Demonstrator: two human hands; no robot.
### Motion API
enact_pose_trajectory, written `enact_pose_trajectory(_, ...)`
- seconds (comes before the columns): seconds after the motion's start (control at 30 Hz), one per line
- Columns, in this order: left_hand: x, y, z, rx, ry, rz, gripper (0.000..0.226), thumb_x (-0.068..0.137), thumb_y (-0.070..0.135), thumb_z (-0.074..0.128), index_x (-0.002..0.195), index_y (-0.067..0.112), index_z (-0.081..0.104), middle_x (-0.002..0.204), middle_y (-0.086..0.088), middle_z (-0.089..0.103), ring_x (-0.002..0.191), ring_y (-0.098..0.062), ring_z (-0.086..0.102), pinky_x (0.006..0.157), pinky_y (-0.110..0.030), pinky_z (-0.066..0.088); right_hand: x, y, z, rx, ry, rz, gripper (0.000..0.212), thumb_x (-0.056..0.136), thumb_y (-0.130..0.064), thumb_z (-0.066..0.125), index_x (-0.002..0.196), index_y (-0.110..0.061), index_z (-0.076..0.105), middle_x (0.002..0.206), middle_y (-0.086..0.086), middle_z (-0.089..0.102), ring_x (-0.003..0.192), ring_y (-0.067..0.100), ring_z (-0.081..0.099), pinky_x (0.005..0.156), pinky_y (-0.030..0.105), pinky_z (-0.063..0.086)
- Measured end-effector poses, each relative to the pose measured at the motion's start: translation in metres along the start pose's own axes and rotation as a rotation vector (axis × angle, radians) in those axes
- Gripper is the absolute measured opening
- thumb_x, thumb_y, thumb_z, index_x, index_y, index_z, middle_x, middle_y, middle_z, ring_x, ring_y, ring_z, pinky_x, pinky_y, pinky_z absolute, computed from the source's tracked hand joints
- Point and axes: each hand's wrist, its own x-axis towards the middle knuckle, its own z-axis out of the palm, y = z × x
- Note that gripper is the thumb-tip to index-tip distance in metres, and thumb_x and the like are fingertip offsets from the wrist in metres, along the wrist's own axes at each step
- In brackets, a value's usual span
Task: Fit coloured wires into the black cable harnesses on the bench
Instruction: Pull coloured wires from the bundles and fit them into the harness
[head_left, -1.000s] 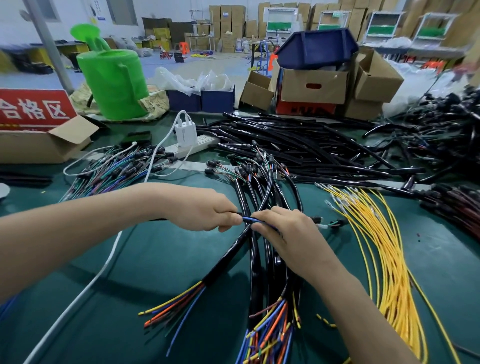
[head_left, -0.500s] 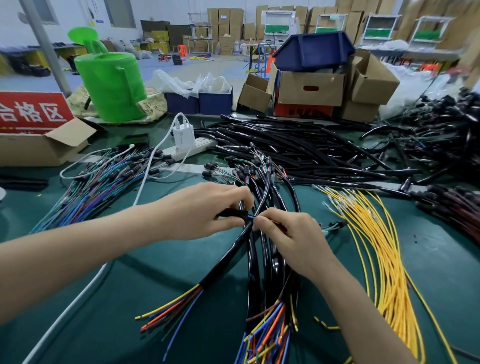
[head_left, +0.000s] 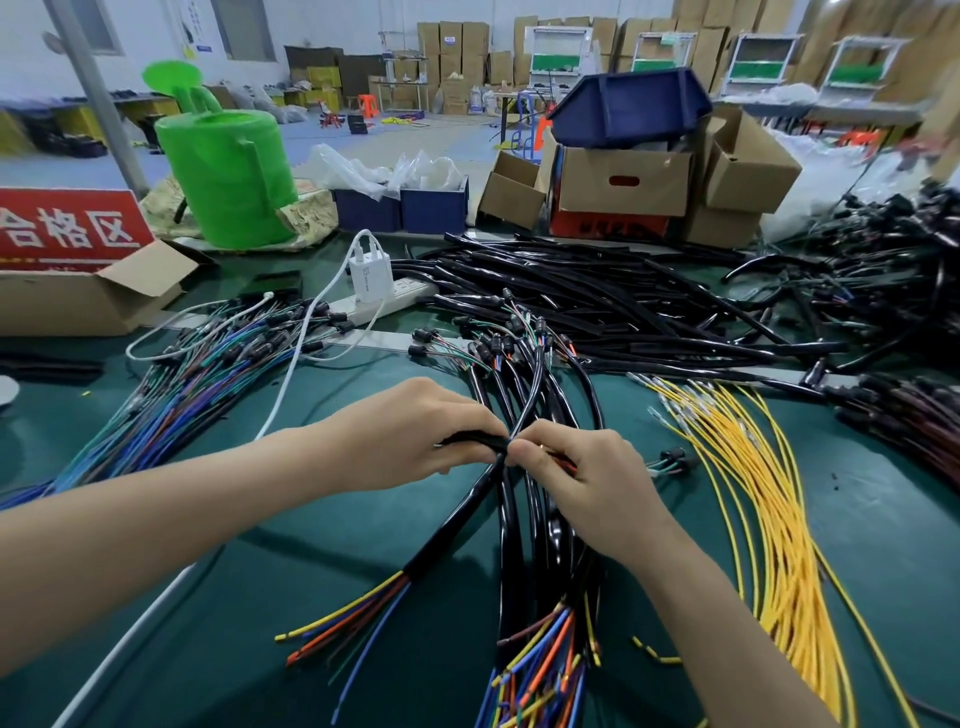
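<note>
- Head view: the left hand (head_left: 410, 436) is curled round the upper end of a black sleeved cable harness (head_left: 457, 525), with thumb and fingers closing on it just above the dark green table (head_left: 234, 587).
- The right hand (head_left: 587, 478) meets it fingertip to fingertip and pinches a thin wire (head_left: 563, 464) right at the mouth of the sleeve. Only a small bit of red shows under the fingers.
- From the left hand the harness runs down and to the left onto the table. Its lower end lets out a fan of loose coloured wires (head_left: 343, 629): yellow, orange, blue, green.
- Under both hands lies a bundle of other black harnesses (head_left: 511, 571), with their coloured ends toward the lower edge.
- Beside the right hand, to its right, lies a sheaf of yellow wires (head_left: 769, 519).
- Farther back there is a pile of black tubes (head_left: 597, 296). To the left are a bundle of blue and green wires (head_left: 197, 374) and a white charger (head_left: 369, 275) plugged in a power strip.
- A green plastic watering can (head_left: 228, 176) and a brown cardboard box (head_left: 623, 182) stand at the far edge.
</note>
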Motion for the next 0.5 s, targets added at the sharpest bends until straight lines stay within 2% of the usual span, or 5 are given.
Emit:
enact_pose_trajectory(0.1,0.003,0.006,-0.002,0.007,0.017,0.005,0.019,0.087,0.017,0.063,0.098,0.003,0.070,0.075,-0.005,0.069,0.065,-0.010,0.054,0.060,-0.007,0.034,-0.001,-0.004,0.001,0.020,0.039,-0.028,0.027,0.096,-0.047,0.041,0.089,-0.027,0.057,0.047,-0.008,0.044,0.049,0.010,0.040,0.057,0.032,0.035)
enact_pose_trajectory(0.17,0.004,0.010,-0.002,0.052,0.014,0.028,0.019,0.085,0.016,0.063,0.095,0.001,0.070,0.074,-0.006,0.070,0.062,-0.012,0.055,0.059,-0.012,0.034,-0.003,-0.009,0.001,-0.020,0.047,-0.039,0.041,0.085,-0.064,0.027,0.097,-0.028,0.042,0.049,-0.007,0.044,0.049,0.011,0.041,0.057,0.033,0.033)
enact_pose_trajectory(0.23,0.006,0.014,0.000,0.110,-0.001,0.047,0.020,0.086,0.017,0.061,0.095,0.002,0.070,0.076,-0.008,0.070,0.063,-0.023,0.062,0.060,-0.020,0.037,-0.004,-0.014,0.001,-0.115,0.023,-0.058,0.061,0.069,-0.081,0.020,0.103,-0.031,0.027,0.054,-0.005,0.047,0.055,0.019,0.046,0.059,0.034,0.035)
enact_pose_trajectory(0.4,0.012,0.023,0.009,0.187,-0.028,0.073,0.027,0.091,0.024,0.051,0.102,0.004,0.066,0.086,-0.008,0.068,0.070,-0.030,0.063,0.061,-0.037,0.048,-0.006,-0.019,0.005,-0.149,0.011,-0.068,0.095,0.043,-0.094,0.040,0.113,-0.035,0.018,0.076,-0.007,0.069,0.070,0.025,0.061,0.064,0.034,0.044)
enact_pose_trajectory(0.5,0.011,0.021,0.007,0.191,-0.033,0.034,0.030,0.094,0.031,0.047,0.108,0.010,0.062,0.093,-0.005,0.066,0.079,-0.031,0.062,0.063,-0.043,0.049,-0.005,-0.013,0.007,-0.224,0.089,-0.118,0.081,0.055,-0.085,0.050,0.113,-0.034,0.026,0.075,-0.011,0.064,0.071,0.020,0.061,0.058,0.031,0.039)
